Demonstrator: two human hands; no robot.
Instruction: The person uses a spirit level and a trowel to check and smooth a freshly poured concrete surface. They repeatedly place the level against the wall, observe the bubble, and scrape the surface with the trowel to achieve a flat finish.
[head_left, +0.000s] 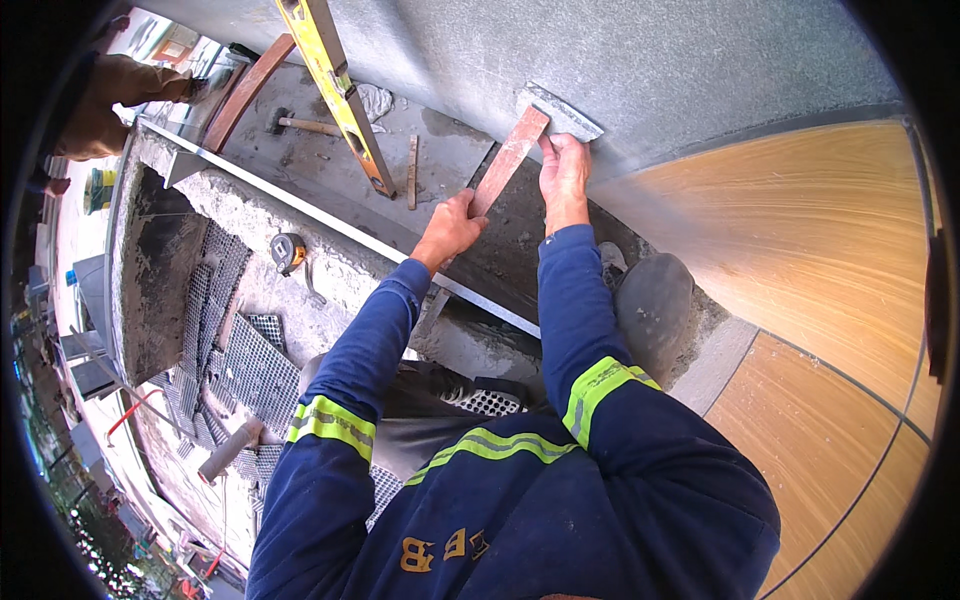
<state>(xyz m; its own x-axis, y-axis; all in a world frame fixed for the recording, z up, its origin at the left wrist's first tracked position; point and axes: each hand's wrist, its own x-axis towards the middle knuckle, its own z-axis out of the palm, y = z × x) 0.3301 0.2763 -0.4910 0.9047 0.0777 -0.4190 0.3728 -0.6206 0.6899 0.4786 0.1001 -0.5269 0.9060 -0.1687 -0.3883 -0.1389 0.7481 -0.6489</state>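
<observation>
My left hand [447,230] grips the lower end of a flat reddish wooden float [512,155]. Its upper end carries a grey slab of mortar [560,112] pressed against the grey plastered wall [640,60]. My right hand [565,170] rests on the float's upper part, fingers against the wall beside the slab. Both sleeves are dark blue with yellow reflective bands.
A yellow spirit level [335,85] leans on the wall above a wet cement ledge [330,170], with a hammer [300,124] and a wooden stick [411,172] nearby. A tape measure [288,250] lies by a metal straightedge [330,220]. Wire mesh [250,360], another person [110,100] far left, wood-grain panels [800,250] right.
</observation>
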